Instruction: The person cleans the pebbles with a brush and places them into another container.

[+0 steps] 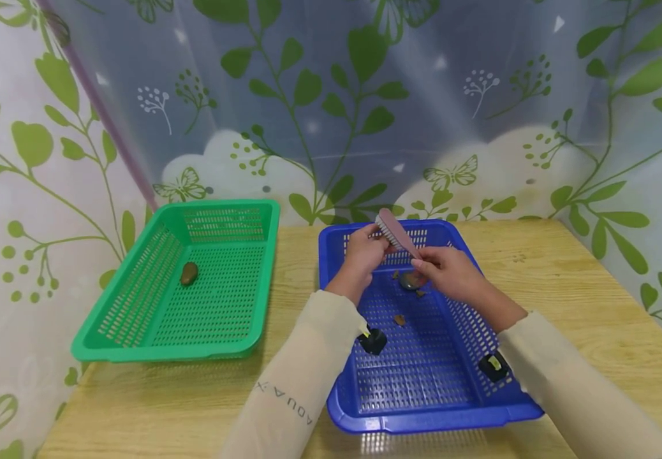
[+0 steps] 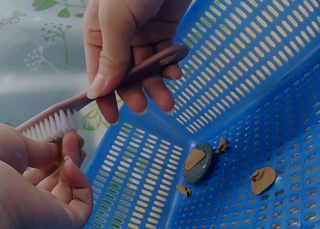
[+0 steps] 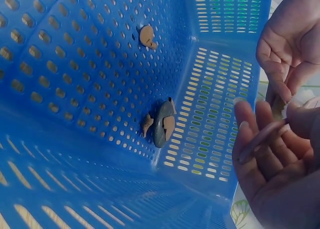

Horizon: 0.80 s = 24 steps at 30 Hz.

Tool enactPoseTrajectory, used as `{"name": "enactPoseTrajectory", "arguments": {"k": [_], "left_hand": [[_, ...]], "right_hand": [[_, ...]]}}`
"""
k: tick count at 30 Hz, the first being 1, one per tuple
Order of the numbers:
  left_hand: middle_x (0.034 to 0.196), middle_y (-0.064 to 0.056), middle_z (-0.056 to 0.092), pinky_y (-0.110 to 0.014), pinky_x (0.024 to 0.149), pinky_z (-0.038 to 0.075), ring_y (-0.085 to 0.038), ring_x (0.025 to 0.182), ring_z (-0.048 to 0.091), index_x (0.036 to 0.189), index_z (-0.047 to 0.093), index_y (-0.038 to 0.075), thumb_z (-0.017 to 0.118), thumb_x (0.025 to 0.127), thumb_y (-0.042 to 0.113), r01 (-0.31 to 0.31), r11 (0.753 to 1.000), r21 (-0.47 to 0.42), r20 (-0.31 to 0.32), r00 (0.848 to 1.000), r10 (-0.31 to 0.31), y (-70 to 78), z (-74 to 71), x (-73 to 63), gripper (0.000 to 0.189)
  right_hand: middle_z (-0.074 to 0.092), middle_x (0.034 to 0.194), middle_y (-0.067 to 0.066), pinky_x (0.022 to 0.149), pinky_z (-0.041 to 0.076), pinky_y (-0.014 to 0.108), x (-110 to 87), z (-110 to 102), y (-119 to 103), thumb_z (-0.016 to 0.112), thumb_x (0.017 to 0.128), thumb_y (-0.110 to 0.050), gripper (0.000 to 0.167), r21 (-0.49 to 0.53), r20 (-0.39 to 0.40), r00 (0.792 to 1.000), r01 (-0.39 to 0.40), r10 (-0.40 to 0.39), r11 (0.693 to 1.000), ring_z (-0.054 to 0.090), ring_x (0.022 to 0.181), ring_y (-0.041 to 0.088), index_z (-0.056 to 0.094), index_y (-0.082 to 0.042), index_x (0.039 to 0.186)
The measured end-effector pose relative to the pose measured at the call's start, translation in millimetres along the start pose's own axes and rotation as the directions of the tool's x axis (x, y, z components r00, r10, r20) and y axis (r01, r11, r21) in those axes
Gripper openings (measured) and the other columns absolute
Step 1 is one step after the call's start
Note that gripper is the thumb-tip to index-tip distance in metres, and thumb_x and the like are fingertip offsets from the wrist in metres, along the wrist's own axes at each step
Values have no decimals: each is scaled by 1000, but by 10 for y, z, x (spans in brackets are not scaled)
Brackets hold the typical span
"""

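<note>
From afar, I see the right hand (image 1: 450, 273) gripping the pink brush (image 1: 402, 238) by its handle (image 2: 169, 58), above the blue basket (image 1: 428, 421). The left hand (image 1: 362, 256) pinches a small brownish object (image 2: 60, 148) right at the white bristles (image 2: 54, 126); farther behind hangs the leaf-patterned curtain (image 1: 451, 38).

Two long sleeves in a soft cream cloth cover the forearms. The left sleeve (image 1: 287, 379) bears a row of dark, thin capitals (image 1: 285, 403), an X and an A among them, running along the forearm; the right sleeve (image 1: 583, 389) is plain where it shows. Both taper to cuffs that end short of the bare left hand (image 1: 362, 258) and right hand (image 1: 450, 271). Beside each cuff sits a small black unit (image 1: 493, 367), angular in outline, with a yellowish patch (image 1: 494, 363).
</note>
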<state>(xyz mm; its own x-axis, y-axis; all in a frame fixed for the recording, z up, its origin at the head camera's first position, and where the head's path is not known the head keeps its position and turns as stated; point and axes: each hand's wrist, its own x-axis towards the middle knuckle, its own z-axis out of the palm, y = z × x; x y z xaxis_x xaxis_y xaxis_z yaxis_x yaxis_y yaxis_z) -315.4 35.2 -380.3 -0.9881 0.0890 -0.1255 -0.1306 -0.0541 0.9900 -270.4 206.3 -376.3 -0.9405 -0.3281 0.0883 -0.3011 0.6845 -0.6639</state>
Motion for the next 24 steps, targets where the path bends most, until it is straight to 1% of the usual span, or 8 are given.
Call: {"name": "enactPoseTrajectory", "arguments": {"k": [4,6,10,13,19,22,24], "left_hand": [[101,-12,71,-22,60,42,-8,71,60,136,55,4,52,99,6,21,1000,-19,-5,1000,-21,9,6,1,36],[100,-11,70,-21,60,41,-8,71,61,136,55,4,51,100,6,27,999,-30,-5,1000,-28,9,5,5,36],[97,-11,69,-22,60,40,-9,71,62,136,55,6,49,101,6,36,998,-46,-5,999,-36,3,-5,9,36],[96,-11,69,-22,59,40,-9,72,62,137,54,7,48,101,7,36,998,-48,-5,999,-36,2,-11,10,36],[100,-12,69,-23,59,40,-9,72,62,137,54,7,49,101,7,34,998,-60,-11,999,-35,0,-10,20,36],[102,-13,69,-23,59,41,-9,71,62,137,54,7,49,101,6,37,998,-58,-5,999,-37,-1,-9,26,37],[103,-13,69,-23,61,41,-8,71,62,138,53,7,49,100,6,37,998,-51,-3,999,-37,4,-6,21,38]], "right_hand": [[71,92,20,70,56,40,1,-14,2,49,103,-17,30,-10,-39,999,-31,30,999,70,81,31,63,7,115],[70,94,21,70,56,40,-2,-20,7,49,103,-17,31,-10,-61,996,-66,65,998,70,80,31,62,8,116],[70,97,21,70,57,39,-5,-36,18,47,104,-21,35,12,-98,981,-170,170,985,71,80,27,60,8,117],[69,98,20,68,56,37,0,-44,19,46,104,-25,37,26,-119,972,-202,204,979,71,81,26,61,7,116],[68,96,19,66,56,35,16,-32,11,45,105,-22,34,36,-138,981,-130,134,991,70,82,27,60,7,115],[69,97,19,67,56,35,21,-19,19,45,105,-21,35,51,-133,987,-89,95,995,70,82,29,59,7,119],[69,97,19,67,55,35,21,-12,22,45,104,-22,34,57,-123,990,-66,73,996,70,82,29,59,6,118]]}}
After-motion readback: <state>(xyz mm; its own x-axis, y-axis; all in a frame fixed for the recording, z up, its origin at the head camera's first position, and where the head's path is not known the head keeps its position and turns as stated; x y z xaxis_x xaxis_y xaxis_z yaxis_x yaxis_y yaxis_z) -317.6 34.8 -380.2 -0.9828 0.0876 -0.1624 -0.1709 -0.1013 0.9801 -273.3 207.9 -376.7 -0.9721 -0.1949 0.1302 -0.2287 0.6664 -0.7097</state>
